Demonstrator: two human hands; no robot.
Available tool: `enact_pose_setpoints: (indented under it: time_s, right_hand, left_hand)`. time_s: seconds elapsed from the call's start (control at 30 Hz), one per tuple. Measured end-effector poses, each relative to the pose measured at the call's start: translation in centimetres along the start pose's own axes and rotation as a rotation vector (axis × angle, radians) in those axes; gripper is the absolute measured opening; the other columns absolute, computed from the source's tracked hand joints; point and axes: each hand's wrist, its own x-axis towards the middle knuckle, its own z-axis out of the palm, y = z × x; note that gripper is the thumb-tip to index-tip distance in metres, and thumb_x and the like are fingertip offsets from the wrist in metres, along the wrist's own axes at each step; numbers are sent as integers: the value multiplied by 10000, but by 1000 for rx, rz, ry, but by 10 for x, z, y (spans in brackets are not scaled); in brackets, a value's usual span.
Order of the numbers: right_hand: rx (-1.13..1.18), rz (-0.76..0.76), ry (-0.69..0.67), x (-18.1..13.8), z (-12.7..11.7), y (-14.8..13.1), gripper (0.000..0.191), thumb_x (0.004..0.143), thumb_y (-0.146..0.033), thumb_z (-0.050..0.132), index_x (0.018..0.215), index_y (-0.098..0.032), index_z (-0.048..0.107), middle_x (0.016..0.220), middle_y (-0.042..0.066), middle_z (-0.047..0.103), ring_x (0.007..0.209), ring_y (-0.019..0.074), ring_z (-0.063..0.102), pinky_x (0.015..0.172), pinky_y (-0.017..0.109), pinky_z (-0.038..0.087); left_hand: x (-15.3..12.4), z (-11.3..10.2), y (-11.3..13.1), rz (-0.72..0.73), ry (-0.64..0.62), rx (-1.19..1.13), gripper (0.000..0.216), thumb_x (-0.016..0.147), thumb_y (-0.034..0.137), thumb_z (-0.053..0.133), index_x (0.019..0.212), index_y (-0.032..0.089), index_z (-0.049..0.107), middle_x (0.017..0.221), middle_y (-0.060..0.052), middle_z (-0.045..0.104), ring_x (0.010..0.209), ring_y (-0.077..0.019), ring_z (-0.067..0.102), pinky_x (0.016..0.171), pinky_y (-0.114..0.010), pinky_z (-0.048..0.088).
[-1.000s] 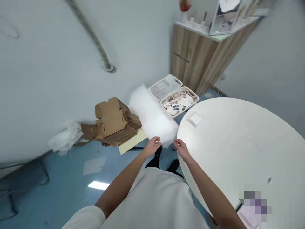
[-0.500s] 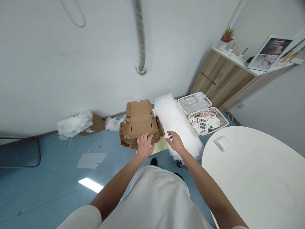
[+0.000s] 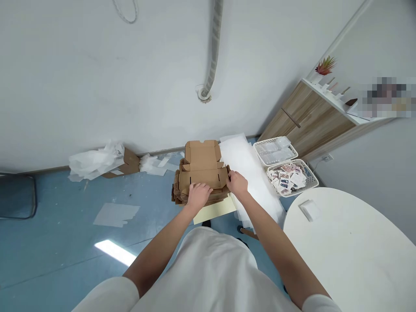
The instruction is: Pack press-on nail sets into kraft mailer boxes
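Observation:
A flat, unfolded brown cardboard box point(image 3: 203, 157) tops a stack of similar flattened boxes point(image 3: 177, 186). Two dark slots show in its front panel. My left hand point(image 3: 198, 196) bends its fingers over the front edge of that panel, the thumb out of clear sight. At the panel's right end, my right hand point(image 3: 238, 184) is closed on a side flap, pinching it. Beneath the stack, a pale yellow sheet point(image 3: 214, 210) sticks out toward me.
White foam sheets point(image 3: 242, 162) lie right of the stack. Beyond them are a basket of clear packets point(image 3: 275, 151) and a basket of printed cards point(image 3: 292, 178). A round white table point(image 3: 351, 251) stands at right, a wooden cabinet point(image 3: 318, 117) behind. Plastic wrap point(image 3: 95, 162) lies left.
My right hand has moved left from beside the stack and closed on the top box's right flap. My left hand stays at the front edge. The view has shifted slightly.

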Motion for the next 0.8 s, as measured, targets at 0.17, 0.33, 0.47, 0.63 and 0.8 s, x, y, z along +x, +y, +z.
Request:
enact_pose_setpoints:
  time_s: [0.17,0.33,0.47,0.63,0.8]
  right_hand:
    - [345,35,-8,3,-9,10,179,785,-337,439,853,-228,563,827,13,627,700,143,557,586,249,390]
    - [565,-13,63,-5,-17,8,381,771,-473,424,1019,-206,535,939,42,605,687,132,545,660,281,434]
    - [672,-9,140,-12,-25,1,510,744,-488,459,1152,-181,458,1086,93,548,782,151,551,710,307,448]
    - [785,-29,-4,-13,-33,-8,458,752,-369,472,1187,-234,422,1075,56,576,779,140,576,712,303,465]
    - [855,-25,-54,-11,-34,-20,395,729,-242,454,1123,-218,448,933,39,622,705,154,605,645,302,496]
  left_hand:
    - [3,-1,-5,14,89,-31,327,870,315,335,720,212,606,731,-28,621,766,-170,544,900,-405,225]
    - [3,-11,-6,-55,183,-148,302,869,319,338,736,221,591,780,-12,635,782,-164,544,920,-411,225]
    - [0,-20,-9,-99,243,-247,290,868,324,331,767,212,579,783,-15,631,786,-158,546,896,-380,289]
    - [-5,-27,-18,-101,299,-386,287,861,331,329,783,203,574,782,-33,618,779,-166,553,808,-335,390]
    - [-8,-28,-22,-114,397,-470,284,857,332,323,786,198,563,815,-48,615,810,-168,554,771,-312,424]
